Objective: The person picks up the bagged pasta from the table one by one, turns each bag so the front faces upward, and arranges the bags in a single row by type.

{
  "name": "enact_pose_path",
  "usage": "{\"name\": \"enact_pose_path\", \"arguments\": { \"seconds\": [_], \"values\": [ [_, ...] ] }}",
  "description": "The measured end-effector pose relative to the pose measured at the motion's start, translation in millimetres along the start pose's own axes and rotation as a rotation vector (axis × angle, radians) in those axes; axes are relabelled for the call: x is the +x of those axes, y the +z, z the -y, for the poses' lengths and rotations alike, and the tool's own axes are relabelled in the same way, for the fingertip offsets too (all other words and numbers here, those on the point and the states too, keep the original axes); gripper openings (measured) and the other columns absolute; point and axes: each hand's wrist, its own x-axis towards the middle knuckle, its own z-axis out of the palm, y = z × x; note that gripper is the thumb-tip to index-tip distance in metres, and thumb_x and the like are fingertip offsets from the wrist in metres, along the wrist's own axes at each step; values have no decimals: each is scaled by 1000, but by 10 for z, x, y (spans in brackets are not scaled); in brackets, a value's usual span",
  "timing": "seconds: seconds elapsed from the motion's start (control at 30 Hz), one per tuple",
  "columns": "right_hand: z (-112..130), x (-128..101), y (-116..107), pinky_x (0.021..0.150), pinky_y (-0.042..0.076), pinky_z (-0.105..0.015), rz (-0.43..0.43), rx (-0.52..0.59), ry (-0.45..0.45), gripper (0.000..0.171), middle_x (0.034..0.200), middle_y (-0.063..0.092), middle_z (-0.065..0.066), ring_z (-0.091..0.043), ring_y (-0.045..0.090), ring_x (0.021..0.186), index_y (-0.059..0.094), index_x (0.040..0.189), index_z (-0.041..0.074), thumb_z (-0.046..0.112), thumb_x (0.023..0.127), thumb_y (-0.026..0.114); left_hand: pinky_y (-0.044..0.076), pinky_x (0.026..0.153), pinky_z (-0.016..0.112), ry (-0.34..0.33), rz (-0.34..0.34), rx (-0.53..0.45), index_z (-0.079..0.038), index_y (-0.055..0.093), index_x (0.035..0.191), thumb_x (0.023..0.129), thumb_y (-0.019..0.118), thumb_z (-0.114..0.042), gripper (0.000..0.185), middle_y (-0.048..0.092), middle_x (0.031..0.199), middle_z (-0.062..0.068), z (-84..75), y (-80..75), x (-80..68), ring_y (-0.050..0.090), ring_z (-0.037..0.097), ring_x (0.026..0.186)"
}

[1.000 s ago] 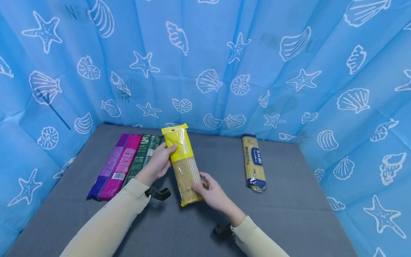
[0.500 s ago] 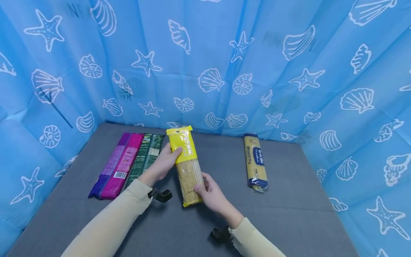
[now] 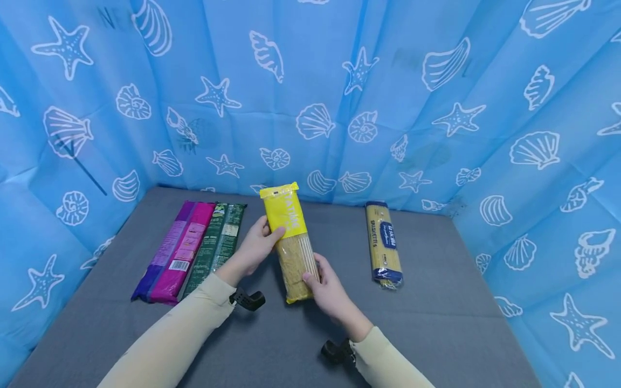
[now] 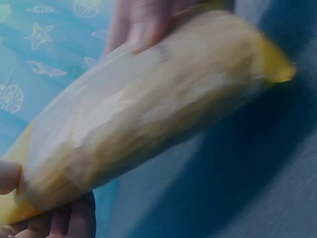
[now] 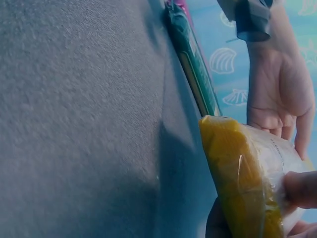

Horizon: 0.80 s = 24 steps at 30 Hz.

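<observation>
A yellow pasta packet (image 3: pixel 293 240) is lifted above the grey table (image 3: pixel 436 323), tilted with its yellow top away from me. My left hand (image 3: pixel 257 249) grips its upper half from the left, thumb across the yellow label. My right hand (image 3: pixel 326 280) grips the lower end from the right. The left wrist view shows the packet (image 4: pixel 148 119) close up and blurred, with fingers (image 4: pixel 69 223) curled under it. In the right wrist view the packet's bottom end (image 5: pixel 247 183) is pinched by my thumb (image 5: pixel 299 188), and the left hand (image 5: pixel 277 89) is beyond it.
On the table to the left lie a purple-pink packet (image 3: pixel 174 250) and a dark green packet (image 3: pixel 218 242) side by side. A spaghetti packet with a blue label (image 3: pixel 383 245) lies to the right. A blue seashell curtain (image 3: pixel 310 91) walls in three sides.
Both hands have carried the yellow packet a little to the right and away from me, lifting it slightly. The other packets have not moved.
</observation>
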Motion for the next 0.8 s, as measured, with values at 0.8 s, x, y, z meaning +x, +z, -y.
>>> {"name": "enact_pose_path", "arguments": {
  "seconds": [0.8],
  "values": [
    [-51,7,-325,84,52,-42,-185,-22,25,48,128,52,-22,-30,60,106,26,149,10,11,104,42,51,88,40,28,-51,125,-26,21,154,96,62,-30,70,54,129,7,344,608,11,61,21,104]
  ]
}}
